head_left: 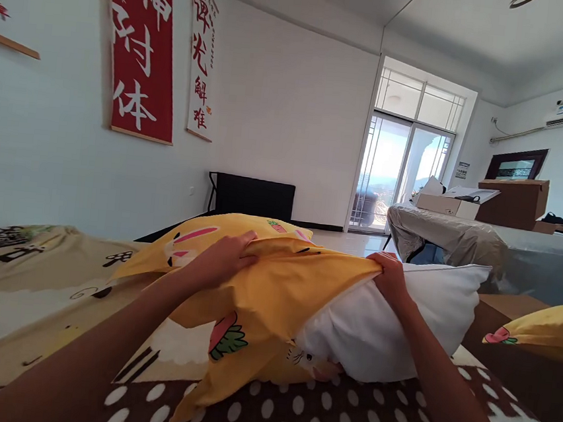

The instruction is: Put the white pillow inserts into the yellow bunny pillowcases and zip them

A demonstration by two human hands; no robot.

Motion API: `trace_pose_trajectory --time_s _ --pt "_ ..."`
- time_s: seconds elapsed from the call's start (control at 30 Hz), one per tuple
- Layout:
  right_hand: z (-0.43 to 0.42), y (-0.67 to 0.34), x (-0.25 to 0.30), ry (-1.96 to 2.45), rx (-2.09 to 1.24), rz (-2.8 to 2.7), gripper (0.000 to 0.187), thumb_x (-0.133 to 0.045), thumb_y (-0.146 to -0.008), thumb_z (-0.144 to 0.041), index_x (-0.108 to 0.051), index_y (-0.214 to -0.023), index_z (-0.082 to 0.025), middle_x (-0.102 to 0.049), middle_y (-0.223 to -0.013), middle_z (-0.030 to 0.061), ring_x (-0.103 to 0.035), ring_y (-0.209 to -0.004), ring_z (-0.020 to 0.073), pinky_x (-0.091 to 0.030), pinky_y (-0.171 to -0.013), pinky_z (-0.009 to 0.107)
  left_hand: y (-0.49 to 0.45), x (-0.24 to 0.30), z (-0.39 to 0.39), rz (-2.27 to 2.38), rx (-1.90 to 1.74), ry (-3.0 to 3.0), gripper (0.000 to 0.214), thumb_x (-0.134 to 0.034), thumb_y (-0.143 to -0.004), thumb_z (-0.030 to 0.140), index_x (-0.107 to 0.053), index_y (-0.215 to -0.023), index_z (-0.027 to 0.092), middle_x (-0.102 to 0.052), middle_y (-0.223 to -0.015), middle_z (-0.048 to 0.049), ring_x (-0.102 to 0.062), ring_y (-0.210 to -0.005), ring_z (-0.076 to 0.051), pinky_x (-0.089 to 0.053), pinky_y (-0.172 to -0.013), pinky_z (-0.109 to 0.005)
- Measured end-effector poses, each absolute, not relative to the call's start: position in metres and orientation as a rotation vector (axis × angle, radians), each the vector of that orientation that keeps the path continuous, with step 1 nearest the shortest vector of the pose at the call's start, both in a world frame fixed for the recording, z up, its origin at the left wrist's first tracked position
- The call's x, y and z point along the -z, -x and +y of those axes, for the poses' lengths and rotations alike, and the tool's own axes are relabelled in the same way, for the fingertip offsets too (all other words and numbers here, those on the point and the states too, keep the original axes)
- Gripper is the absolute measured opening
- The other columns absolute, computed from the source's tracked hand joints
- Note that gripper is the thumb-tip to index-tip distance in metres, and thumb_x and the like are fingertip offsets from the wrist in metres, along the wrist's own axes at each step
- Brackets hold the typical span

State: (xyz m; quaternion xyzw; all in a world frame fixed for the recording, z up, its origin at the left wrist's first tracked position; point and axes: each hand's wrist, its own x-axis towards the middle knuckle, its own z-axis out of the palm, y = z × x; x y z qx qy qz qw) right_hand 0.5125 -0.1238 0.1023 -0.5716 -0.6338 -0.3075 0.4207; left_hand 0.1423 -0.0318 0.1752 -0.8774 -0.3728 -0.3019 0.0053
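Note:
A yellow pillowcase (274,290) with carrot and rabbit prints is partly over a white pillow (432,305), which sticks out to the right from its opening. My left hand (230,256) grips the upper edge of the pillowcase near its middle, fingers closed on the cloth. At the case's open rim, my right hand (389,274) pinches the yellow fabric beside the white pillow. Behind my left hand lies another yellow pillow (210,231) with a rabbit and pineapple print. The empty left corner of the pillowcase hangs loose on the bedding.
A brown dotted blanket (267,405) and a beige printed cover (74,290) lie beneath. Another yellow pillow (549,329) rests at the right by a cardboard box (511,305). A plastic-covered table (459,231) carries boxes; a black folded panel (255,196) stands by the wall.

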Motion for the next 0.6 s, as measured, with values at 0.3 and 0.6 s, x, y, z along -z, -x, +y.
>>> trace_pose_trajectory --time_s 0.3,0.6 --pt "-0.121 -0.428 -0.118 1.704 0.549 -1.701 0.048 -0.053 -0.067 -0.015 -0.059 -0.113 -0.026 -0.061 -0.067 -0.0013 -0.054 -0.063 0.0171 -0.030 -0.059 0.024 -0.147 -0.168 -0.043 -1.211 0.564 2.917 0.034 -0.054 -0.073 0.051 -0.056 -0.072 0.017 -0.064 -0.077 -0.0070 -0.059 -0.074 -0.024 -0.037 -0.062 -0.030" --pt "-0.123 -0.447 -0.108 1.147 0.692 -1.231 0.015 -0.047 -0.069 -0.022 -0.054 -0.082 -0.020 -0.057 -0.076 0.0016 -0.052 -0.069 0.0166 -0.039 -0.061 0.025 -0.127 -0.151 -0.053 -1.182 0.608 2.894 0.029 -0.054 -0.070 0.043 -0.060 -0.088 0.021 -0.065 -0.085 -0.0040 -0.059 -0.078 -0.022 -0.037 -0.065 -0.029"
